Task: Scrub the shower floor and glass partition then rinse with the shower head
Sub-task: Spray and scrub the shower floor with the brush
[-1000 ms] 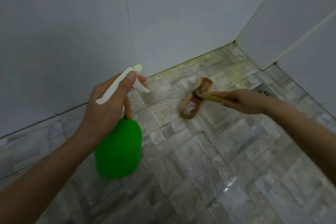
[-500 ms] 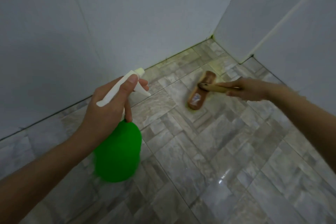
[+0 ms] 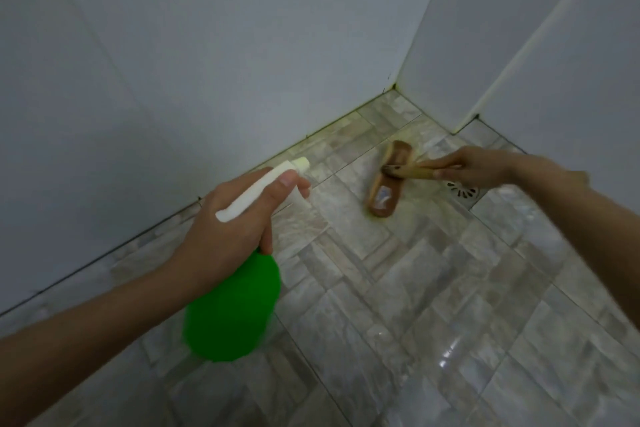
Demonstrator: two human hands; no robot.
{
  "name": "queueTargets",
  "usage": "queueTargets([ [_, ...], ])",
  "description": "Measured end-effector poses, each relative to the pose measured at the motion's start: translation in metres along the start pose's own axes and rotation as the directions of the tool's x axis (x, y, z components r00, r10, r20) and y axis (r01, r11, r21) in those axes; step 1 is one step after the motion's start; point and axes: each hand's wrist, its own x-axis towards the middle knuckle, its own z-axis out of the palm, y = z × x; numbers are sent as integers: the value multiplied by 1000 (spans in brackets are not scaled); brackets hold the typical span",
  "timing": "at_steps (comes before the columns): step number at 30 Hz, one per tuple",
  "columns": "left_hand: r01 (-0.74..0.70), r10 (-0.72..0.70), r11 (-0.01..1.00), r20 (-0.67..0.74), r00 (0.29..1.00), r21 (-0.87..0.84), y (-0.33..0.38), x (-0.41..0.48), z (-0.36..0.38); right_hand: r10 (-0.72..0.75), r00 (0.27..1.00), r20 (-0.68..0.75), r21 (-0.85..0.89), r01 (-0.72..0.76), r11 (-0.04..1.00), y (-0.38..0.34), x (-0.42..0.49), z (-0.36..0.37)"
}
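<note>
My left hand (image 3: 227,229) grips the white trigger head of a green spray bottle (image 3: 232,308), held above the grey tiled shower floor (image 3: 398,288) with its nozzle aimed toward the far wall. My right hand (image 3: 471,168) holds the wooden handle of a brown scrub brush (image 3: 386,184). The brush head lies bristles down on the tiles near the far corner. Yellowish foam or residue lines the tiles around the brush.
Plain grey walls (image 3: 242,45) close the corner on the left and back. A white partition edge (image 3: 540,28) runs up at the right. A round floor drain (image 3: 462,189) sits just behind my right hand. Wet tiles shine at lower right.
The view has swung so the corner sits farther left and lower. The brush has shifted a little along the tiles near the drain. My left hand keeps the same hold on the bottle.
</note>
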Motion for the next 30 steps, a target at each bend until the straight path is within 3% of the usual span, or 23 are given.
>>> queueTargets([
  [3,8,-12,999,-77,997,-51,-1,5,2,106,993,-46,-36,-107,994,10,1,-15],
  [9,30,-35,999,-122,992,-43,-3,22,2,-89,962,-257,41,103,994,-78,92,10],
  [12,24,-28,999,-156,987,-28,-8,27,4,-34,986,-164,116,54,992,-48,85,-12],
  [16,23,-30,999,-156,987,-46,-10,32,6,186,982,41,293,-189,937,13,47,-38],
  [18,28,-39,997,-160,986,-70,-11,38,7,192,981,-16,308,-178,935,7,61,-37],
  [21,38,-47,998,-155,987,-59,-14,47,14,117,969,-216,267,-56,962,-30,104,-25],
  [23,36,-41,999,-134,990,-39,-15,49,21,108,961,-256,258,-40,965,-38,114,-21],
  [28,21,-24,999,-114,993,-33,-14,53,24,263,965,-9,326,-245,913,32,64,-49],
  [30,9,-13,999,-120,993,-32,-14,56,22,307,952,-3,344,-287,894,41,60,-54],
])
